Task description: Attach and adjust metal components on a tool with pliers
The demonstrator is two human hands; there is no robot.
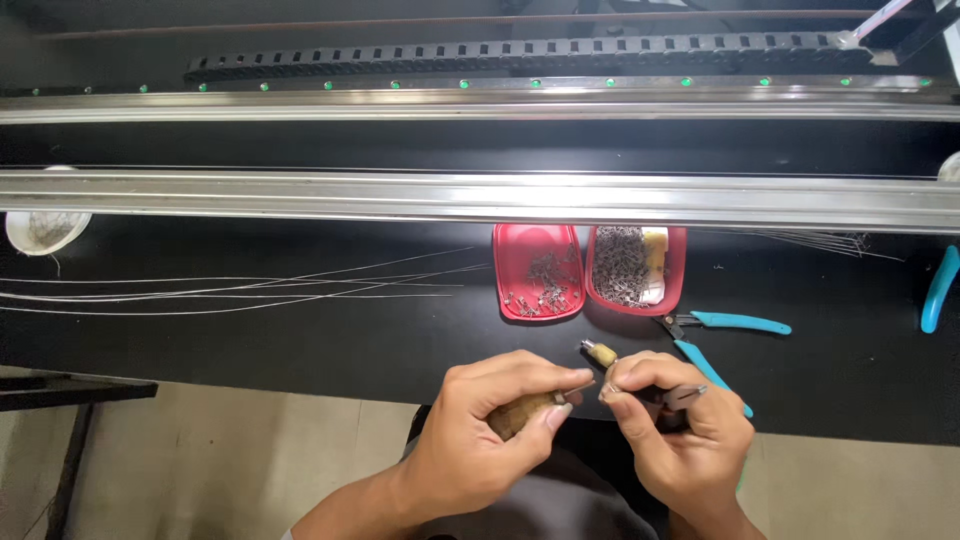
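Note:
My left hand (490,430) grips a brown wooden-handled tool (522,412) near the front edge of the black worktable (300,340). The tool's pale tip with a small metal end (598,353) pokes up between my two hands. My right hand (675,430) pinches something small at its fingertips right by that tip; a thin grey metal piece (688,396) sticks out of its fingers. Just behind my hands stand two red trays: the left one (538,270) holds scattered small metal parts, the right one (636,265) is heaped with them.
Teal-handled pliers (725,335) lie right of the trays, another teal handle (938,290) at the far right. Thin wires (230,285) spread across the table's left. A long metal rail (480,198) crosses behind. A white cup (45,230) sits far left.

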